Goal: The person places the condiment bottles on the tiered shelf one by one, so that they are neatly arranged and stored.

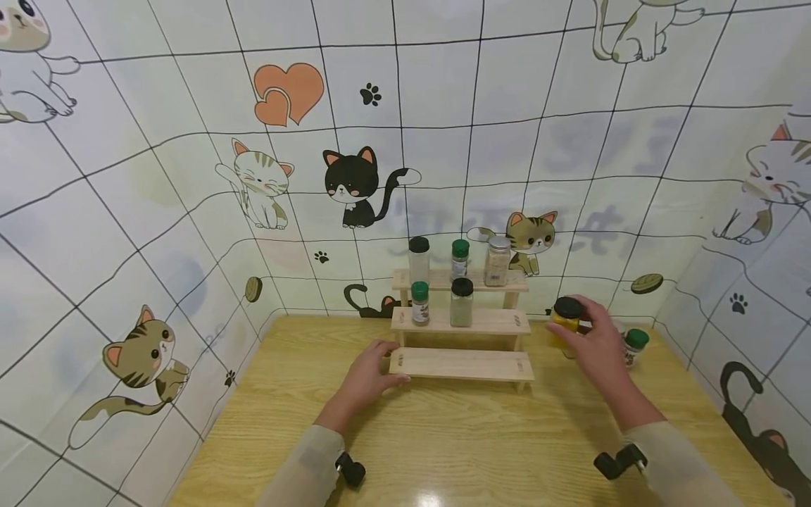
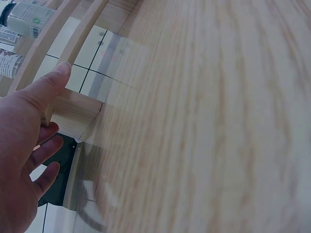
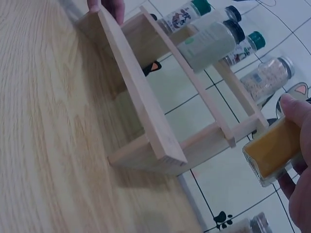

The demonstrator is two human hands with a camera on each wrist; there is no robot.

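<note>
A three-step wooden spice rack (image 1: 461,364) stands on the table. At its left end my left hand (image 1: 369,374) grips the lowest step, the thumb along the front edge and the fingers at the end and behind. To the right of the rack, my right hand (image 1: 594,341) holds a glass jar of yellow powder (image 3: 274,148) with a black lid (image 1: 568,307), thumb on one side and fingers on the other. The right wrist view shows the jar tilted and apart from the rack. On the middle step are a green-lidded jar (image 1: 420,304) and a black-lidded jar (image 1: 462,304).
The top step bears a black-lidded jar (image 1: 419,262), a green-lidded jar (image 1: 460,259) and a silver-lidded jar (image 1: 497,262). Another green-lidded jar (image 1: 635,346) stands right of my right hand. A cat-patterned tiled wall covering (image 1: 437,155) encloses the table's back and sides.
</note>
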